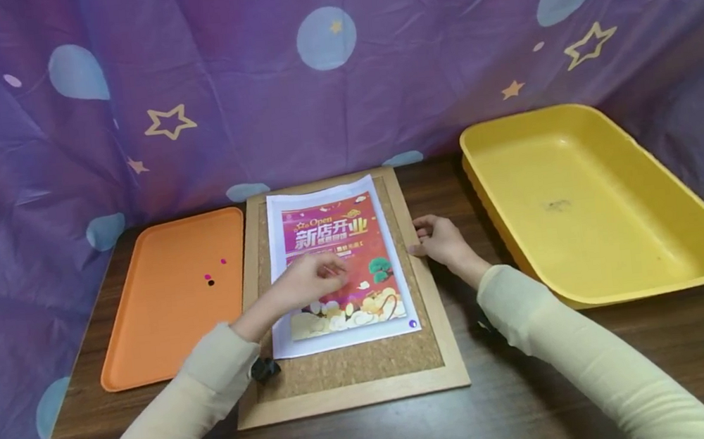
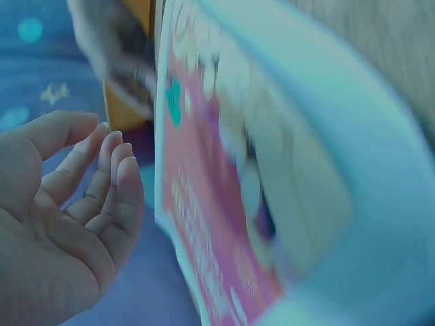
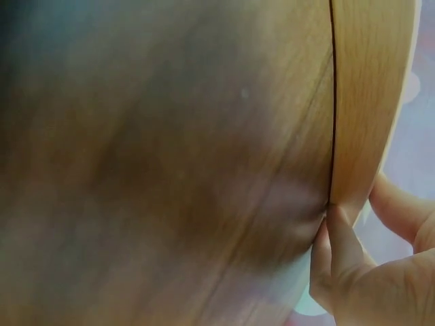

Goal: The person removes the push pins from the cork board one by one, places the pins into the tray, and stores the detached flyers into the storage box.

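A wood-framed corkboard (image 1: 360,373) lies on the table. Over its cork is a white-bordered poster (image 1: 343,263), printed red and purple with gold lettering. One small purple pushpin (image 1: 413,324) marks the poster's lower right corner. My left hand (image 1: 312,280) hovers above the middle of the poster, fingers loosely curved. In the left wrist view no object shows between the left hand's fingertips (image 2: 128,163). At the board's right edge, my right hand (image 1: 442,240) grips the wooden frame (image 3: 363,102), thumb on its face and fingers at its side.
An orange tray (image 1: 176,307) on the left carries small pink pins (image 1: 207,276) and a black one (image 1: 211,283). To the right stands a deep yellow tub (image 1: 606,209). Behind hangs a purple patterned cloth (image 1: 237,82). A small black object (image 1: 266,369) shows beside the left sleeve.
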Demonstrator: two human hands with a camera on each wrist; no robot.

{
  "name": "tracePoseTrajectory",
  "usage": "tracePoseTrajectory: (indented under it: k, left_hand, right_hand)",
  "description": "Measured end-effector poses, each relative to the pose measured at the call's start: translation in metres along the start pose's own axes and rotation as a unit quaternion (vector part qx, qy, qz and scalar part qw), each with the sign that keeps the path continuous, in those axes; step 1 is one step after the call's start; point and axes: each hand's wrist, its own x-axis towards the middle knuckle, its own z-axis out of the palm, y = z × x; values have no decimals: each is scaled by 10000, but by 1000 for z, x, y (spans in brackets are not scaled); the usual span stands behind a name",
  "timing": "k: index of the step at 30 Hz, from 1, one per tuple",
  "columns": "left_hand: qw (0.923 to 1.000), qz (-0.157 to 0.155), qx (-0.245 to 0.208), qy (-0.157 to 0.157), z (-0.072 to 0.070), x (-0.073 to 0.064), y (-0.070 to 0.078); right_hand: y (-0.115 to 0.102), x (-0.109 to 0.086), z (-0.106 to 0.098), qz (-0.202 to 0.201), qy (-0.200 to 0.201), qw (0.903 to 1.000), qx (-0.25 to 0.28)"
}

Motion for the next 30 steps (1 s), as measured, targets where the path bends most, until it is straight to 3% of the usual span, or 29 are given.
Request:
tracePoseTrajectory:
  k: [6,13,30]
  left_hand:
    - [9976,290,-98,-618,29,5,15]
    - [9913,587,210,-1159,55,12,24]
    - [9798,826,1112,-1445,76,26,38]
  right_hand:
    - [4,-2,-1,126,-44,9991,401]
    - [5,-2,-3,44,-158,9987,484]
    - [4,0,-4,8,-304,9987,405]
